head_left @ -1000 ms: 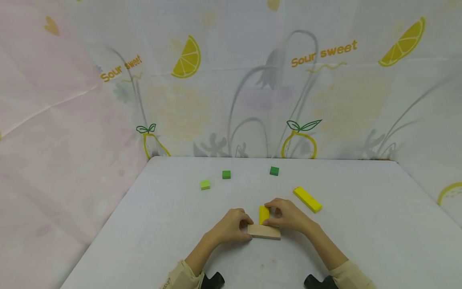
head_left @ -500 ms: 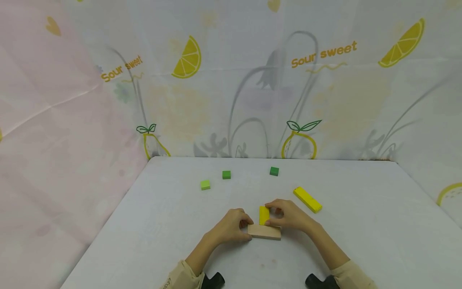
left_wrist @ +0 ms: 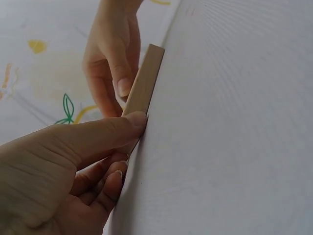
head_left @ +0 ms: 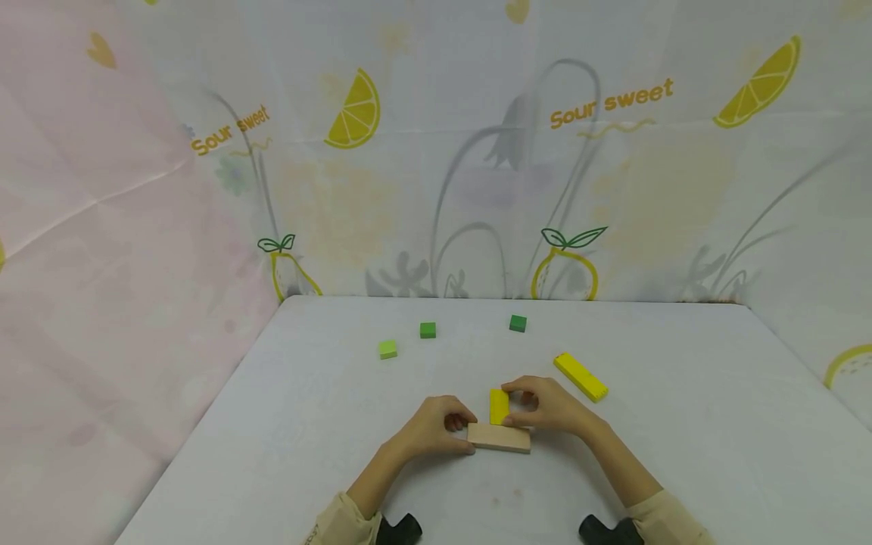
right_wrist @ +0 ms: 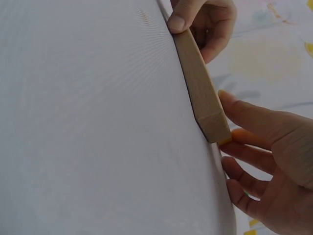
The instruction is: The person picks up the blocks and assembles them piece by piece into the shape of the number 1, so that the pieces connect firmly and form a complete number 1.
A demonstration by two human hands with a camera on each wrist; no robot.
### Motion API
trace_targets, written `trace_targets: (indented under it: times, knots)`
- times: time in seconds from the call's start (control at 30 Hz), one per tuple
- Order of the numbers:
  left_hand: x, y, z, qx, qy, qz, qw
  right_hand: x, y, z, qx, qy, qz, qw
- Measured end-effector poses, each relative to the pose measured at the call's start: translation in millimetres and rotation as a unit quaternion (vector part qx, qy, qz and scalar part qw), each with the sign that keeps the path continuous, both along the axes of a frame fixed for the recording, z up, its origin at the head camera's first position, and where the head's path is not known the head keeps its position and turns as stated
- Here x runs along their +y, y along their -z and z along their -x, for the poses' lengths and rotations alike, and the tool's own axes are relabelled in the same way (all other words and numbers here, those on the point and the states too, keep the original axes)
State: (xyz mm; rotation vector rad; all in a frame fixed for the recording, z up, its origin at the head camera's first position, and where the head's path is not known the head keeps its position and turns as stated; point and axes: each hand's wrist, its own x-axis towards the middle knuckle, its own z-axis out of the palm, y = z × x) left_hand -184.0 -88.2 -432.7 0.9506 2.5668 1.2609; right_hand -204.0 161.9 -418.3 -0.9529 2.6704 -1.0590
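Okay, we see the left hand (head_left: 432, 428) pinching the left end of a plain tan wooden block (head_left: 499, 437), thumb near side, on the white table (head_left: 681, 424). We've got the right hand (head_left: 550, 406) narrow, holding a small yellow oblong block (head_left: 498, 407) just beyond it. Long yellow rectangular bar (head_left: 580, 377) lies near the right hand, farther back.

The plain block (head_left: 499, 438) looks like bare wood, matt, smooth and faintly grained. The yellow block (head_left: 498, 406), yellow bar (head_left: 580, 377) and green blocks (head_left: 428, 330) look smooth, their material unclear. The tabletop (head_left: 286, 454) is matt; the printed backdrop (head_left: 436, 182) looks like creased cloth, the sleeves (head_left: 342, 519) matt fabric.
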Motion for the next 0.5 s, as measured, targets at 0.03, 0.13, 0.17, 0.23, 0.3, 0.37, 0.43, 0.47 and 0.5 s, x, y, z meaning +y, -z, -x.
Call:
trace_targets:
  times: [0.03, 0.13, 0.17, 0.23, 0.3, 0.37, 0.43, 0.47, 0.5]
  knots:
    - [-0.4, 1.1, 0.2, -0.001, 0.000, -0.005, 1.0000, 0.2, 0.3, 0.2, 0.000, 0.000, 0.001, 1.0000]
    - [-1.0, 2.8, 0.5, -0.003, 0.000, -0.012, 0.9999, 1.0, 2.1, 1.3, 0.001, -0.001, 0.003, 1.0000]
    - [-1.1, 3.1, 0.7, -0.002, 0.001, -0.013, 0.9999, 1.2, 2.5, 1.6, 0.000, -0.002, 0.005, 1.0000]
    - [-1.0, 2.7, 0.5, -0.004, -0.001, -0.012, 0.9999, 1.6, 3.3, 2.0, -0.001, -0.002, 0.008, 1.0000]
    - [-1.0, 2.2, 0.1, -0.007, -0.003, -0.010, 0.9999, 1.7, 3.3, 2.1, -0.003, -0.002, 0.010, 0.9999]
    - [-1.0, 1.9, -0.2, -0.008, -0.003, -0.009, 0.9999, 1.5, 3.2, 1.9, -0.005, -0.003, 0.013, 0.9999]
    - [-1.3, 2.1, -0.4, -0.008, -0.004, -0.008, 0.9999, 1.4, 2.9, 2.0, -0.003, -0.007, 0.016, 0.9998]
    - [-1.3, 2.2, -0.4, -0.008, -0.004, -0.007, 0.9999, 1.3, 2.6, 2.0, -0.003, -0.009, 0.018, 0.9998]
    - [-1.3, 2.2, -0.5, -0.007, -0.005, -0.007, 0.9999, 1.2, 2.3, 2.0, -0.002, -0.010, 0.018, 0.9998]
